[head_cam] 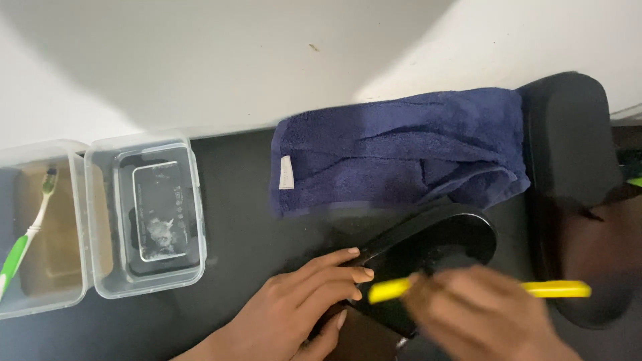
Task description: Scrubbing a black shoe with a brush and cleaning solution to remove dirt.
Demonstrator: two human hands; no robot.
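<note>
Fingers of the left hand (301,301) press flat on the black shoe (435,247); the blurred right hand (475,307) grips a yellow brush (555,289), scrubbing; next, steady strokes.

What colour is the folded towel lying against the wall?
Dark navy blue, with a small pale tag at its left edge. The towel shows best in the head view.

My left hand (304,304) comes in from the bottom edge, palm down, fingers stretched out together and pointing right, the thumb tucked low beneath them. My right hand (478,311) sits just beside it, blurred, knuckles up, with its fingers curled into a closed grip. Both wrists run off the lower edge, the hands near each other but apart.
</note>
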